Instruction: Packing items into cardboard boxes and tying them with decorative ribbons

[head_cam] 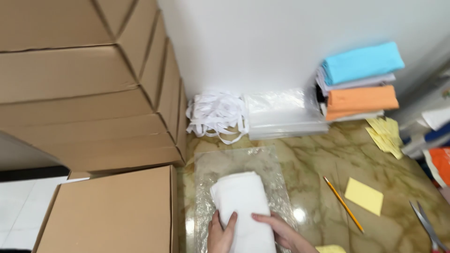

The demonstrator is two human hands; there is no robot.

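risk: the folded white cloth bundle (243, 211) lies on a clear crinkled plastic bag (234, 161) over glossy green-veined marble (318, 159); bag and bundle may slide, or the fold may open. left hand (220, 232) and right hand (276, 229) both rest flat on the bundle, fingers spread. stacked brown cardboard boxes (84, 79) stand left of it, white wall (262, 42) behind, orange pencil (343, 204) to its right.

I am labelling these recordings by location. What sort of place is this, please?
Probably a small packing station for textiles. Stacked cardboard boxes fill the left, clear plastic bags lie by the wall, and both hands, left hand and right hand, press a folded white cloth.
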